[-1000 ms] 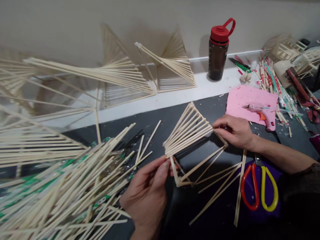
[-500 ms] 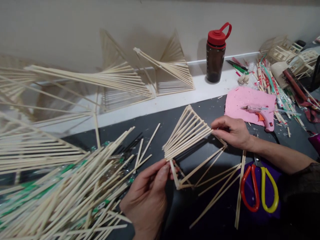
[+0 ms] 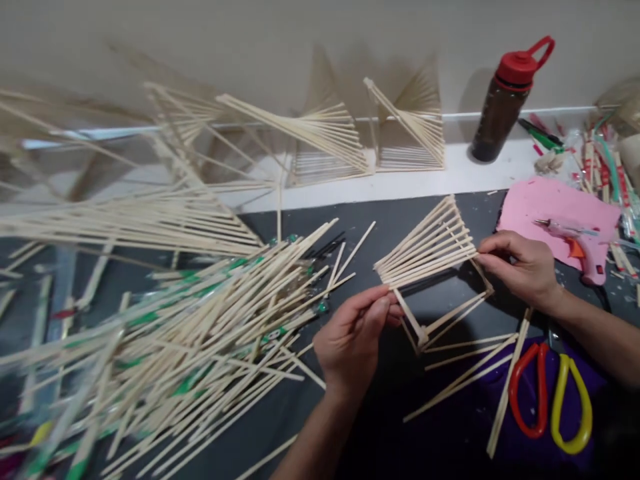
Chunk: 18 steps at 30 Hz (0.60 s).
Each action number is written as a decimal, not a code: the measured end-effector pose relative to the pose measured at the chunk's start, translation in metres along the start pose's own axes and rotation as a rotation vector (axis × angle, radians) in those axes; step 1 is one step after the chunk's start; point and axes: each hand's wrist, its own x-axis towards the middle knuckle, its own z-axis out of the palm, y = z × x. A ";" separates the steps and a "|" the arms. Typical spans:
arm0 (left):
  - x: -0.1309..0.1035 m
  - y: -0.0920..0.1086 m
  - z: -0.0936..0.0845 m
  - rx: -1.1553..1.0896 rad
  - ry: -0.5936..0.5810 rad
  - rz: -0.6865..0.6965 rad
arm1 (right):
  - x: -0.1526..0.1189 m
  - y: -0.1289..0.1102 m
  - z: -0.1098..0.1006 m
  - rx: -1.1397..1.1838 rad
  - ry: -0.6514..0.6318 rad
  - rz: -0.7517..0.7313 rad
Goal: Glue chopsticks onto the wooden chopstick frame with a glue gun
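Note:
A small frame of thin wooden sticks (image 3: 430, 250), its upper sticks laid side by side in a fan, is held over the dark table between both hands. My left hand (image 3: 357, 333) pinches its lower left corner with thumb and fingers. At the right end of the fan, my right hand (image 3: 520, 267) pinches the stick ends. Below the fan, a few sticks form an open frame that meets at a bottom corner. Several loose sticks (image 3: 463, 383) lie just under it.
A large pile of sticks (image 3: 215, 333) covers the left. Red and yellow handled scissors (image 3: 543, 393) lie at the lower right, near a glue gun (image 3: 575, 243) on a pink sheet (image 3: 525, 200). Behind stand a bottle (image 3: 503, 110) and twisted stick structures (image 3: 320, 137) along the wall.
The view has swung left, so everything appears further right. Both hands still hold the stick frame, which looks slightly more level along its lower edge.

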 end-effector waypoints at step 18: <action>-0.011 -0.010 -0.008 0.066 -0.116 0.296 | -0.004 -0.002 -0.002 -0.002 -0.007 0.050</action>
